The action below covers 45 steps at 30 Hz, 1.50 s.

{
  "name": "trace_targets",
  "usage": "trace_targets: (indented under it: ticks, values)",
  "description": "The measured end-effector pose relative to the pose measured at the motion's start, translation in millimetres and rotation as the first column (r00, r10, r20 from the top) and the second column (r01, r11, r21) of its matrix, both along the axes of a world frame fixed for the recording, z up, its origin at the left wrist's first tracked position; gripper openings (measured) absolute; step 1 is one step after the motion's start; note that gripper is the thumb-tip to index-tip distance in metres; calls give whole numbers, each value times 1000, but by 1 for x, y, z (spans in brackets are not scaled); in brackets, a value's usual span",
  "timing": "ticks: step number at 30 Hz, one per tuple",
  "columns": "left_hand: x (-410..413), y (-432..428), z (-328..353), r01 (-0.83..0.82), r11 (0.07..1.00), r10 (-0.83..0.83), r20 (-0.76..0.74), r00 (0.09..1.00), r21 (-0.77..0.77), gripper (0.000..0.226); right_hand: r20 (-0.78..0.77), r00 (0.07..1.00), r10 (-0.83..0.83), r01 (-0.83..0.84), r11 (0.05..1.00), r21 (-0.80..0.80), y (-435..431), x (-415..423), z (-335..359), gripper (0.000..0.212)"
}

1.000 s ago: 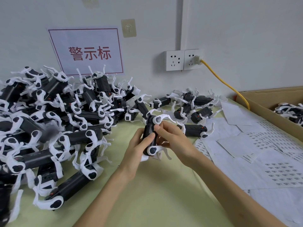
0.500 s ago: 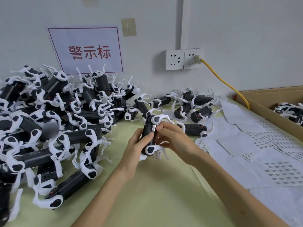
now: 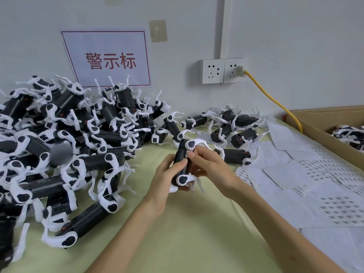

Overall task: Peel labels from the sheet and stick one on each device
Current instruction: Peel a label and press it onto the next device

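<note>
Gripping a device (image 3: 178,155) round its black body from the left, the left hand (image 3: 167,174) lays its thumb across the front face, holding it just above the table (image 3: 177,233) at the middle of the view. The device's long axis runs from near to far, almost upright in the picture and leaning slightly right at the top. Its far end, with a white arm and a round dark cap, points toward the wall, and its near end, also white with a dark cap, points toward the person. The right hand (image 3: 208,166) curls its fingers behind the device from the right, and its thumb presses a small white label (image 3: 186,154) against the upper part of the body. A pile (image 3: 69,144) of like devices fills the left of the table, with more lying behind the hands. Label sheets (image 3: 295,174) lie spread at the right, beside a cardboard box (image 3: 315,123) with devices in it.
</note>
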<state>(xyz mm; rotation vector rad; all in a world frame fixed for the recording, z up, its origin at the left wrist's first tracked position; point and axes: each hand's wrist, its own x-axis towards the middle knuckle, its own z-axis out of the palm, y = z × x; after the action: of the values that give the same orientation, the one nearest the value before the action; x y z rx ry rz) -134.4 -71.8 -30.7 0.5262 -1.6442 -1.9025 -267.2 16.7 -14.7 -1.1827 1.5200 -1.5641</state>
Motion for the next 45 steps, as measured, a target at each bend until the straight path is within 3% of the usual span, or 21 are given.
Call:
trace_targets:
  ticks: [4,9,14,23,27,30,34,35,38,39,42,45]
  values:
    - [0,0,0,-5,998,7,33,999,-55,34,27,1000,2,-1,1000,-31,0,-1,1,30]
    - [1,0,1,-17,996,22,67,998,-84,32,8,1000,11,-10,996,-91,1,-2,0,49]
    - [4,-1,7,-27,1000,27,24,999,-7,36,16,1000,20,-19,997,-73,-1,-1,0,36]
    - [4,3,9,-2,993,-6,63,998,117,49,-251,967,-35,23,998,-50,0,-1,-1,27]
    - [4,1,8,4,993,-14,85,996,121,57,-444,882,-159,94,982,-165,4,1,2,24]
    - [2,2,8,8,989,-23,103,994,147,41,-338,891,-305,180,918,-352,9,2,9,20]
    - [2,1,6,-21,989,2,130,992,149,45,-370,738,-565,352,789,-503,14,-5,17,13]
    - [2,1,7,-20,988,0,128,992,155,44,-405,730,-551,342,807,-482,17,-9,18,13]
    - [4,1,9,-36,984,18,107,994,175,46,-535,793,-291,173,950,-261,24,-22,21,64]
    - [4,1,9,-40,983,22,103,994,178,48,-554,812,-186,105,979,-175,24,-24,21,72]
    - [4,-1,7,-34,980,9,132,991,194,59,-503,864,10,-19,1000,-13,23,-28,18,65]
    - [4,-2,8,-26,960,4,78,997,280,59,-432,902,-18,26,1000,12,24,-40,17,39]
